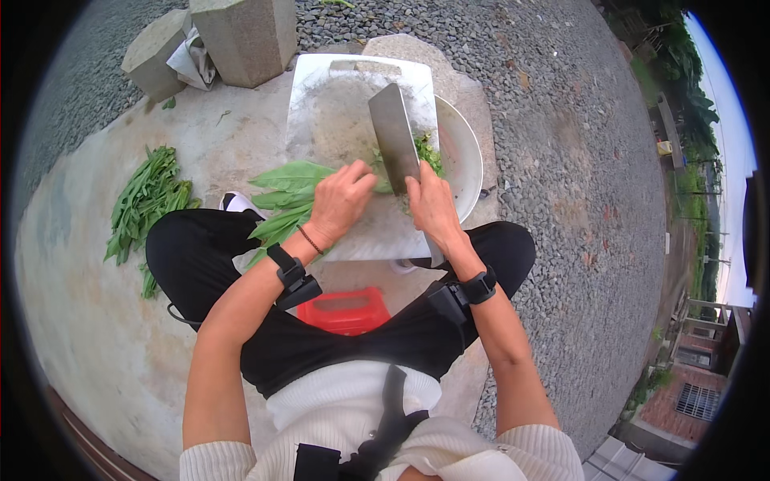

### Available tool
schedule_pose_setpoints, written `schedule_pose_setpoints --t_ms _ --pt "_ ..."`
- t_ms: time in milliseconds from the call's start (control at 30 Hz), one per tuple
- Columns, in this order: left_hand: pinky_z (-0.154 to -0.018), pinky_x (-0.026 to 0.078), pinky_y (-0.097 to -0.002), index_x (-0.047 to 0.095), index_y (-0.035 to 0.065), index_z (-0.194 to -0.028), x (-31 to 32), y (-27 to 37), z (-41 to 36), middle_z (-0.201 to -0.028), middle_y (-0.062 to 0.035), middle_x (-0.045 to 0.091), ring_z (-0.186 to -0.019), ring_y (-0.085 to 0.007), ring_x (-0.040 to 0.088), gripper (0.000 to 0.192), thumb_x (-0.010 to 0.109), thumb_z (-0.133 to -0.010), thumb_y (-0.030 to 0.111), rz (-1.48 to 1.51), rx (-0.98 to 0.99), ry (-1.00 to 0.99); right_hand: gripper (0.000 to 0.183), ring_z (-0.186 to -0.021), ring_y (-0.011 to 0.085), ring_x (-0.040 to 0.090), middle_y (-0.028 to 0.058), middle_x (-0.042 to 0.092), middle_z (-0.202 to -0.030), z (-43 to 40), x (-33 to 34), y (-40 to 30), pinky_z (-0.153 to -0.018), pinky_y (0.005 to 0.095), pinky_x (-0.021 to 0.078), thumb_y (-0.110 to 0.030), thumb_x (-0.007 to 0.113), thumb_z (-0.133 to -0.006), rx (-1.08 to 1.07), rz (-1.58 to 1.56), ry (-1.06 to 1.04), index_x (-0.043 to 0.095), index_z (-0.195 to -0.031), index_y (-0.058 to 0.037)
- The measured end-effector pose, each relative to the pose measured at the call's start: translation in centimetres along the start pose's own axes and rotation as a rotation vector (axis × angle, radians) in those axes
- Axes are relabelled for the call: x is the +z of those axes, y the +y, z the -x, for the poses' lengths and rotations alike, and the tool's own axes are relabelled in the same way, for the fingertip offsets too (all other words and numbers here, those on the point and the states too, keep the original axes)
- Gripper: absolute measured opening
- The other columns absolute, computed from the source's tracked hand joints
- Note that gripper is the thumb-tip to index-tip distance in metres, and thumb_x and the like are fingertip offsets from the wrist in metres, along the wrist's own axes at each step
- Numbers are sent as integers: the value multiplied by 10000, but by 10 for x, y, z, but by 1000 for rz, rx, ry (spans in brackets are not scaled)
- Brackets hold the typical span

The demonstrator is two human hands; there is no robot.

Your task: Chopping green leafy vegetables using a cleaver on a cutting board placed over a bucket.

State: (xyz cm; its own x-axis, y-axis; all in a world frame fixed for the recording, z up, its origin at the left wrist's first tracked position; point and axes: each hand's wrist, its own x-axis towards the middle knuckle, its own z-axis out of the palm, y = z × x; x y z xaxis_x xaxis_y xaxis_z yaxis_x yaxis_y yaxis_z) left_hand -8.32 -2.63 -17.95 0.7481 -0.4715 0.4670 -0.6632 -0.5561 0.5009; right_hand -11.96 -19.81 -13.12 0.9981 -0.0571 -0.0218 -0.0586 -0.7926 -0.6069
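My left hand (341,199) presses a bunch of long green leaves (289,198) on a white cutting board (355,114); the leaf tips stick out past the board's left edge. In my right hand (432,201) is a cleaver (394,135), its broad blade standing just right of my left fingertips. Chopped green pieces (428,155) lie on the board's right edge, beside the blade. A white basin (466,156) sits partly under the board's right side. The blade hides part of the cut ends.
A pile of leafy greens (147,198) lies on the concrete slab (90,288) at left. Between my legs is a red plastic stool (344,309). Two concrete blocks (243,39) with a white sack (194,60) stand at the upper left. Gravel (565,240) borders the slab at right.
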Motion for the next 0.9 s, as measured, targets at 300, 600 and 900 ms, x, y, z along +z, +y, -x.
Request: schedule_pose_setpoints --t_ms 300,600,900 --pt "-613 461 -376 550 82 -853 -7 10 -5 -842 -57 516 -774 -263 580 241 707 -674 43 -6 -143 -28 147 -703 506 560 296 581 -679 53 -31 -30 -615 550 429 -107 494 -911 69 -5 -44 445 -987 9" --pt "-597 472 -361 575 76 -791 7 5 -2 -821 -28 551 -744 -232 596 173 696 -672 42 -46 -96 -11 163 -690 492 584 285 599 -699 55 -28 -42 -596 570 456 -114 490 -909 131 138 -184 408 -995 -3" --pt "-755 474 -381 613 89 -844 0 5 5 -949 -30 611 -857 -219 605 158 697 -711 101 -79 10 2 185 -735 512 574 310 592 -739 -4 11 -16 -651 576 443 -141 497 -905 49 10 -31 436 -999 7"
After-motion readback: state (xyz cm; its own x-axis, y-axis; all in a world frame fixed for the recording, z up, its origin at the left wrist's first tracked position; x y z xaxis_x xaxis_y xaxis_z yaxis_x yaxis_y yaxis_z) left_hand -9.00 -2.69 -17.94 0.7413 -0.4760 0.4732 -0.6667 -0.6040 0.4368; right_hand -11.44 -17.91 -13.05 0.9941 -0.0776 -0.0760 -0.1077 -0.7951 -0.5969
